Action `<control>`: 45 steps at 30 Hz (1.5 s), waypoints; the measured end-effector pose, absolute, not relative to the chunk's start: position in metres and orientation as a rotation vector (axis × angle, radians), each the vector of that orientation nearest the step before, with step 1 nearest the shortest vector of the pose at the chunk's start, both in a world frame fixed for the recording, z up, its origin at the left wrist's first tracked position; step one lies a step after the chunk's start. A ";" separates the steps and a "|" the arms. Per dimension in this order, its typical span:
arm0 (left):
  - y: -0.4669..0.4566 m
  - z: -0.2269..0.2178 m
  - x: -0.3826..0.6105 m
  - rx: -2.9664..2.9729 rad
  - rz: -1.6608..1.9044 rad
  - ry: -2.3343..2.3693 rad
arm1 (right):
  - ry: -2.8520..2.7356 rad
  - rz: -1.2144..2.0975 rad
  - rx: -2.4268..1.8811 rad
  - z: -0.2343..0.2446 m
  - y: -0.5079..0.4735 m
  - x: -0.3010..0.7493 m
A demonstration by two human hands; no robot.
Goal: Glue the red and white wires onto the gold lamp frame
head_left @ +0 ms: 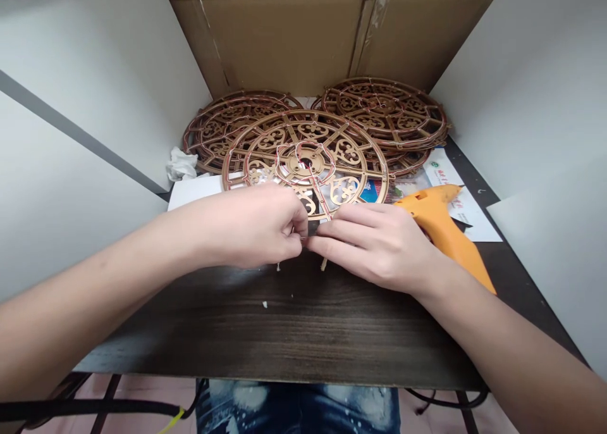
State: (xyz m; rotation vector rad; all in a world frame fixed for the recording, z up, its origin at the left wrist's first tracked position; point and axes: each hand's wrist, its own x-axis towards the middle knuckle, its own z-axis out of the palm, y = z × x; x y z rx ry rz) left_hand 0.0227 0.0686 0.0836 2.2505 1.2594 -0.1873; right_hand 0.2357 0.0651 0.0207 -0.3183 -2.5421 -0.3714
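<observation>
In the head view, a gold openwork wheel (317, 163) is lying just beyond the person's hands, leaning over the front of 2 stacks of similar wheels (384, 104). Red and white wires (315, 184) are looping around its hub and running down a spoke toward the near rim. The left hand (258, 225) is curling its fingers tightly, thumb against forefinger; what they are gripping is too small to tell. The right hand (374, 241) is stretching its fingers, fairly flat, at that rim; I cannot tell whether they are holding anything. An orange tool (448, 228) is lying beside it on the dark desk (284, 352).
</observation>
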 end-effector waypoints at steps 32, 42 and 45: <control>0.031 0.025 -0.015 3.310 0.820 0.940 | -2.521 -0.313 -0.458 0.021 0.067 0.231; 0.034 0.014 -0.017 3.291 0.941 0.912 | -2.531 -0.318 -0.462 0.022 0.066 0.230; 0.034 0.012 -0.017 3.240 0.955 0.924 | -2.535 -0.307 -0.473 0.020 0.066 0.230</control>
